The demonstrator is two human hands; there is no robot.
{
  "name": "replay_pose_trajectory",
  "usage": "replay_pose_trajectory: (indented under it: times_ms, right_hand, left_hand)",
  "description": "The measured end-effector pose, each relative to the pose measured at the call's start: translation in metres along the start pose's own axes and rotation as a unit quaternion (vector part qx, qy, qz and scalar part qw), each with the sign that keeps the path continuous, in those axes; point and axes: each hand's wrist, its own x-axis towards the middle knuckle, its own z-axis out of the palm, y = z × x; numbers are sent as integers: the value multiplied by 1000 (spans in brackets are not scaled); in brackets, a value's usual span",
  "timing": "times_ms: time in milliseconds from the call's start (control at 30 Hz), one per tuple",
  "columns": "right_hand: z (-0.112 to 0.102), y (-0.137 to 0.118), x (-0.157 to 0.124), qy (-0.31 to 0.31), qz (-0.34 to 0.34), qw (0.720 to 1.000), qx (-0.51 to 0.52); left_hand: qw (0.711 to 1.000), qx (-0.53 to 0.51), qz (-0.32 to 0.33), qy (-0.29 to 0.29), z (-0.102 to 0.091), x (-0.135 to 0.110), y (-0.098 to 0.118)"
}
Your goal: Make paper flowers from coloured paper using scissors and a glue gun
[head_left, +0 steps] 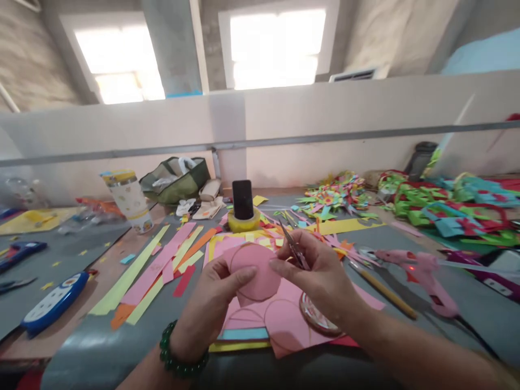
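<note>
My left hand (211, 306) pinches a round pink paper disc (255, 273) held up over the table. My right hand (320, 276) is closed round a pair of small scissors (293, 246), whose blades point up and away, and its fingertips touch the disc's right edge. Under both hands lies a pink paper sheet (284, 322) with circles drawn on it, on top of blue and yellow sheets. A round lid-like disc (314, 319) rests on the pink sheet below my right wrist. A green bead bracelet is on my left wrist.
Long paper strips (162, 265) lie left of the hands. A phone (242, 199) stands in a yellow tape roll. A pink glue gun (422, 271) and a pencil (382, 290) lie at right. Coloured paper chains (447, 208) pile far right; a cup (129, 199) and blue case (52, 303) sit left.
</note>
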Motion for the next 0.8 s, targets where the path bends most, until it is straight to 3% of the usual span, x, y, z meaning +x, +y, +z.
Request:
replay_pose_trajectory:
  times_ms: [133, 267, 500, 667, 800]
  right_hand:
    - [7, 17, 3, 83, -29, 996, 3]
    - [5, 30, 5, 115, -26, 993, 22]
    - [-24, 41, 6, 16, 103, 988, 112]
    - [-23, 48, 3, 0, 132, 988, 76]
    - [-18, 48, 0, -30, 117, 989, 83]
  left_hand:
    - [999, -39, 5, -12, 12, 32, -5]
    - [999, -25, -7, -22, 14, 48, -14]
    - [999, -24, -35, -4, 2, 55, -26]
    - [999, -8, -47, -13, 0, 52, -28]
    - [998, 20, -44, -32, -1, 52, -30]
